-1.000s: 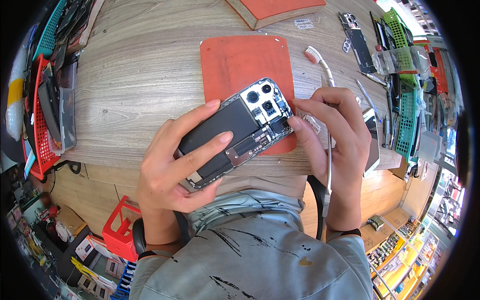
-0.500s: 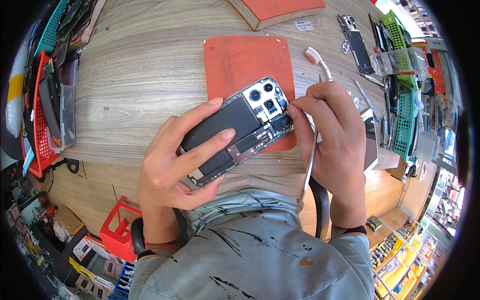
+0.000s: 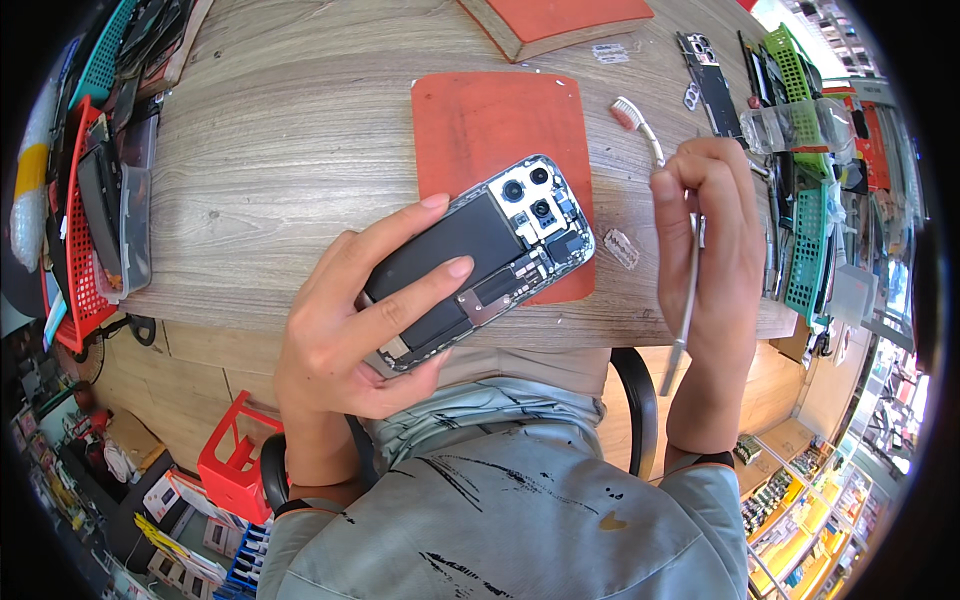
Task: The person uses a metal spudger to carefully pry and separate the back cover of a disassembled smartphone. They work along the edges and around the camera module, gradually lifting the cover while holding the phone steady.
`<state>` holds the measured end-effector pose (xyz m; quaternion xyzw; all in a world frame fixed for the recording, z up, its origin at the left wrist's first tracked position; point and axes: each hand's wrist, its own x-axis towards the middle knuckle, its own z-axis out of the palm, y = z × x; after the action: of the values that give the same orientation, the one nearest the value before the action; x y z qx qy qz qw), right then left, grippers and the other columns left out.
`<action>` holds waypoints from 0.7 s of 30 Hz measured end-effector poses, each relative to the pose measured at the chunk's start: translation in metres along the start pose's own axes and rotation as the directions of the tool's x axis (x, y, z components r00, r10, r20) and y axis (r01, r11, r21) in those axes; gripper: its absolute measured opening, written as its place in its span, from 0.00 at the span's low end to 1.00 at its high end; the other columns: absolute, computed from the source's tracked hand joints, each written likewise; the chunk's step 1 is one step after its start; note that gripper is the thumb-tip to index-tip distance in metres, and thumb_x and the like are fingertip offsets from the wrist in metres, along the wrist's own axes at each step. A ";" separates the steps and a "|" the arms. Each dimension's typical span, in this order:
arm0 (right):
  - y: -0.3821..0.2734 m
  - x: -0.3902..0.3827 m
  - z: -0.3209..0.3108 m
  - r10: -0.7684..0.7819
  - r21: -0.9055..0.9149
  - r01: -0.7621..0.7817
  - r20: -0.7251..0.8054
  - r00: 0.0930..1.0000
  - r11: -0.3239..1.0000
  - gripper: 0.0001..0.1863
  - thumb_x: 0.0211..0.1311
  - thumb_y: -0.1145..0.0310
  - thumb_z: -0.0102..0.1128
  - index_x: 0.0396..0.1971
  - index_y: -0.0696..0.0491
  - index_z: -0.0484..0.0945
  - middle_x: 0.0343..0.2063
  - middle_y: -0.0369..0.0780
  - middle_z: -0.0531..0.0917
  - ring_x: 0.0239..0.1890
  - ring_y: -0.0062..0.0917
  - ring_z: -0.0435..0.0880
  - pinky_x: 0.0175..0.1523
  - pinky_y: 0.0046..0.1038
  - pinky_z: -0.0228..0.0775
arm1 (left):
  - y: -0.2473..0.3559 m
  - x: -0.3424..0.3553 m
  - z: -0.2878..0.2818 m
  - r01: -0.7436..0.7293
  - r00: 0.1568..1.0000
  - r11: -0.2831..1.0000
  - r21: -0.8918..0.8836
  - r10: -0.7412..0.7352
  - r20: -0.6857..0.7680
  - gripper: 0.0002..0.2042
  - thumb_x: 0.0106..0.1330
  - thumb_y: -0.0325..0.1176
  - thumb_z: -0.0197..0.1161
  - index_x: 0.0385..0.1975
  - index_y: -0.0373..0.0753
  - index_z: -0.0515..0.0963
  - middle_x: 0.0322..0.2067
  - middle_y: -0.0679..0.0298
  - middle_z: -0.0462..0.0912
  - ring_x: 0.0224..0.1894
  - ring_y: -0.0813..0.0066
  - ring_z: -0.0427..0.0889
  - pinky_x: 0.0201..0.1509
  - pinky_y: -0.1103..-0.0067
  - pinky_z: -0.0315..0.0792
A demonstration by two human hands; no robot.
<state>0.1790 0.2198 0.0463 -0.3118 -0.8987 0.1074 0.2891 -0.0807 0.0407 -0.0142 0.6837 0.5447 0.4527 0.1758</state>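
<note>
My left hand (image 3: 345,320) is closed round an opened smartphone (image 3: 450,245), held tilted over the near part of a red mat (image 3: 500,125). The phone's back cover is off; its black battery, circuit boards and three camera lenses face up. To the right of the phone, and apart from it, my right hand (image 3: 725,235) grips a slim metal hand tool (image 3: 684,320). The tool's shaft points down toward me; I cannot make out its upper tip. A white toothbrush (image 3: 640,120) lies just beyond my right fingers. Between phone and right hand rests a small thin razor blade (image 3: 622,249).
A thick red-covered block (image 3: 560,20) sits at the table's far edge. Another phone body (image 3: 712,90) lies at the far right, beside green and teal baskets (image 3: 806,250) with tools. Red and clear bins (image 3: 85,230) full of parts line the left edge.
My right hand has drawn away from the phone's camera end, moving right with the metal tool. The razor blade on the table now shows fully. My left hand and the phone are almost unmoved.
</note>
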 end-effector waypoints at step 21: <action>0.012 -0.050 0.006 0.304 0.573 -0.140 -0.202 0.931 0.808 0.15 0.85 0.69 0.65 0.56 0.66 0.89 0.45 0.47 0.87 0.42 0.29 0.88 0.48 0.31 0.80 | 0.003 0.004 0.002 -0.027 0.999 1.000 -0.011 0.027 -0.034 0.35 0.41 0.30 0.78 0.58 0.34 0.93 0.69 0.30 0.81 0.66 0.37 0.88 0.68 0.59 0.84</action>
<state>0.2134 0.1974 0.0143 -0.3316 -0.7356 0.3481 0.4771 -0.0772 0.0435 -0.0113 0.6821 0.5359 0.4697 0.1642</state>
